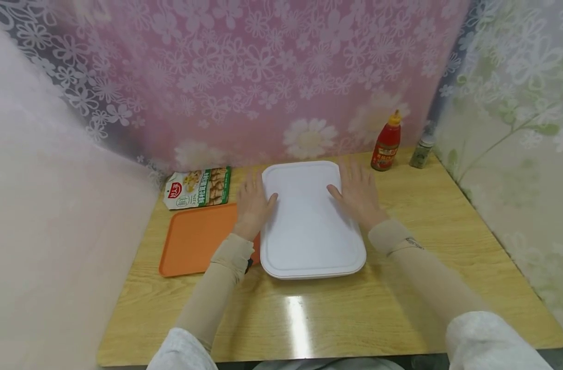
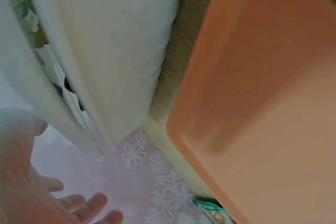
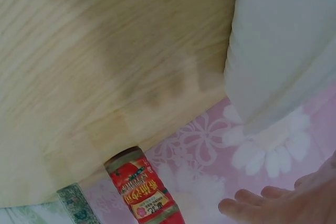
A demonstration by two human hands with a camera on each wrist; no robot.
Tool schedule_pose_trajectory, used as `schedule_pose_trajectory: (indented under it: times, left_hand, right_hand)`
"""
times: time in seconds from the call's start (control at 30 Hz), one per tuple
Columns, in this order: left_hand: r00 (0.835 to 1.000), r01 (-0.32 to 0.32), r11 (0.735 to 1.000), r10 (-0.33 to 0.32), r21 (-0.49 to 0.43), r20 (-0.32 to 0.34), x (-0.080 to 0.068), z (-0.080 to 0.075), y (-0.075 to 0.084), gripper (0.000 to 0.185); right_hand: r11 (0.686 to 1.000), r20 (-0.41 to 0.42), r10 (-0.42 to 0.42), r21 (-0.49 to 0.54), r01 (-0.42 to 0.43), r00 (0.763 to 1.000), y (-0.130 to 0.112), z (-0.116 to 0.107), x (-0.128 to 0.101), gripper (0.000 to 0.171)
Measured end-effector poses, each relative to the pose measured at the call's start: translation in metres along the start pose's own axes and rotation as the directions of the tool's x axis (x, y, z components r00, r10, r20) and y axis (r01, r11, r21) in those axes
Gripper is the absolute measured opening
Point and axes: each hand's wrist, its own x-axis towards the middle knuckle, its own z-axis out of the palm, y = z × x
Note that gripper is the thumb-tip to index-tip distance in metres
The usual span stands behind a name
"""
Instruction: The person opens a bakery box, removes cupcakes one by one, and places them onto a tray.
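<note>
A white rectangular container (image 1: 311, 221) with a flat, round-cornered lid sits on the wooden table in the head view. My left hand (image 1: 252, 208) is at its left edge, fingers straight and thumb pointing in toward the lid. Along the right edge, my right hand (image 1: 357, 198) mirrors it with spread fingers and its thumb over the rim. In the left wrist view the left hand (image 2: 52, 182) appears at the lower left, near the container's pale side (image 2: 115, 40). The right wrist view shows the right hand's fingers (image 3: 262, 200) extended below the container's wall (image 3: 286, 40).
Left of the container lies an orange tray (image 1: 198, 239), partly behind the left forearm. A green and white food packet (image 1: 198, 187) lies behind the tray. A ketchup bottle (image 1: 385, 146) and a small spice jar (image 1: 421, 153) stand at the back right. Floral curtains (image 1: 262, 77) enclose the table.
</note>
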Motion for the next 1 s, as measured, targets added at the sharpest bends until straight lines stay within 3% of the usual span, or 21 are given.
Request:
schedule_pose_trajectory:
  times: [0.27, 0.53, 0.7, 0.87, 1.0]
  left_hand:
    - [0.998, 0.062, 0.985, -0.056, -0.16, 0.041, -0.011, 0.008, -0.011, 0.07]
    - [0.996, 0.08, 0.98, -0.073, -0.181, 0.043, -0.019, 0.011, -0.011, 0.047]
    - [0.992, 0.116, 0.972, -0.104, -0.203, 0.07, -0.02, 0.009, -0.01, 0.046]
    - [0.991, 0.121, 0.97, -0.107, -0.212, 0.077, -0.02, 0.01, -0.012, 0.049]
    - [0.992, 0.118, 0.97, -0.105, -0.211, 0.072, -0.019, 0.012, -0.013, 0.046]
  right_hand:
    - [0.996, 0.047, 0.086, 0.023, -0.087, 0.995, -0.001, 0.009, -0.011, 0.087]
    - [0.994, 0.061, 0.104, 0.038, -0.106, 0.993, -0.003, 0.012, -0.013, 0.08]
    - [0.989, 0.125, 0.14, 0.039, -0.146, 0.982, -0.003, 0.013, -0.016, 0.073]
    - [0.987, 0.188, 0.156, 0.003, -0.16, 0.97, -0.002, 0.015, -0.021, 0.064]
    - [0.982, 0.219, 0.173, 0.031, -0.184, 0.96, -0.002, 0.013, -0.023, 0.064]
